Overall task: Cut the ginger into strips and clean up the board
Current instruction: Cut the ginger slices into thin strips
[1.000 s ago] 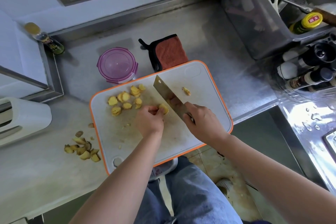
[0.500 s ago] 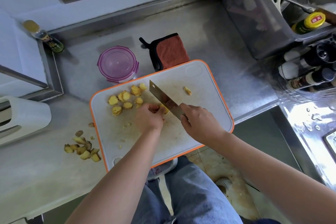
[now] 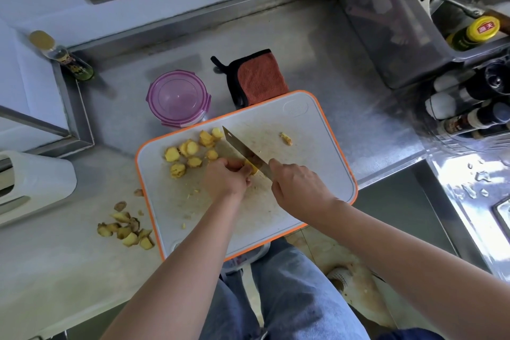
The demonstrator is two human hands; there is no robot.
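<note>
L. hand (image 3: pixel 225 178): knuckles up, fingers curled and clamped on a ginger piece (image 3: pixel 252 169) near board centre. R. hand (image 3: pixel 298 185): fingers wrapped round the knife (image 3: pixel 242 149) handle, which is hidden under the palm. The blade angles up-left, its edge against the held piece just beside the L. fingertips. Both forearms reach in from the lower frame.

Ginger: yellow, peeled. Approx. eight cut slices (image 3: pixel 190 154) lie in a loose cluster on the board (image 3: pixel 317 152), left of the blade. One small bit (image 3: pixel 286 138) sits right of the blade, well apart. Peel scraps (image 3: pixel 125 229) are piled on the desk (image 3: pixel 55 257) left of the board.
</note>
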